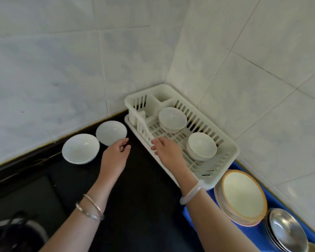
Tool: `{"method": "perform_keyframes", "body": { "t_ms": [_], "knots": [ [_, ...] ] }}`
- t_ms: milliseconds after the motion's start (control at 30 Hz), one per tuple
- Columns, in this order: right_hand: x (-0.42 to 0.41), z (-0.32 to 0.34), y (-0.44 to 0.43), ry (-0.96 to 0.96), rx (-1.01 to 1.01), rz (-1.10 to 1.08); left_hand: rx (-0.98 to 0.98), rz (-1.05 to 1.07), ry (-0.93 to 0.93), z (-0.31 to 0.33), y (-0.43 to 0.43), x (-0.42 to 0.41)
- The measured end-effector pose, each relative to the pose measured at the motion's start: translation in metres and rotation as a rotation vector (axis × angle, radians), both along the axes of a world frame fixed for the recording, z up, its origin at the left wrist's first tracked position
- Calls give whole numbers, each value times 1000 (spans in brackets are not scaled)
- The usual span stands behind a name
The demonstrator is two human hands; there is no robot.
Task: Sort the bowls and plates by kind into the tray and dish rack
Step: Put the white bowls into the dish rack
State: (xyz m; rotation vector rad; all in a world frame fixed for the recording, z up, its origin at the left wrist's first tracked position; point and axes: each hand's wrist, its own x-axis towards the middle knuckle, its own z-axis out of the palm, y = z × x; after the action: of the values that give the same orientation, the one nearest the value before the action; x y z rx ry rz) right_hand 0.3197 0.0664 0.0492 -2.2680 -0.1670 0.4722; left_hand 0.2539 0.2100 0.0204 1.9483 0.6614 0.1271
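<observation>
Nearest, at the bottom edge: left forearm [80,224] and right forearm [216,224], bare, stretched away over a black tabletop [144,197].

Largest thing on it: white plastic dish rack [133,100], long axis running from the wall corner toward the near right, cutlery compartment [162,96] at the far end.

Touching the rack's near end: blue tray [271,198], continuing the same line along the right wall and cut off by the frame.

In the tray: stack of orange-rimmed plates [242,195], lying face up; just beyond it toward the camera, steel plates [287,231], also stacked face up.

In the rack: far stack of bowls [172,117] and near stack of bowls [201,144], white, mouths up, apart from each other.

Left of the rack, on the tabletop by the wall: nearer bowl [80,148] and farther bowl [111,130], white, mouths up, rims almost touching.

Left hand [116,151]: fingers loosely curled, gripping nothing, just beside the farther bowl's rim.

Right hand [166,151]: fingers relaxed and spread, holding nothing, over the rack's near-left edge; contact with it unclear.

Metal bangles [90,209] on the left wrist, pale bangle [191,192] on the right.
</observation>
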Motion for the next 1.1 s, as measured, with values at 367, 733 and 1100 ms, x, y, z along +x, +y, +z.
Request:
{"method": "perform_keyframes", "body": {
  "t_ms": [367, 733, 1100],
  "knots": [
    [10, -63, 93, -7, -340, 226, 75, 456, 76, -60, 87, -47],
    [34, -100, 140, 288, 67, -218, -724, 679, -75, -91, 117, -44],
    [36, -64, 145, 280, 384, -280, -883, 613, -136, -99, 123, -55]
  ]
}}
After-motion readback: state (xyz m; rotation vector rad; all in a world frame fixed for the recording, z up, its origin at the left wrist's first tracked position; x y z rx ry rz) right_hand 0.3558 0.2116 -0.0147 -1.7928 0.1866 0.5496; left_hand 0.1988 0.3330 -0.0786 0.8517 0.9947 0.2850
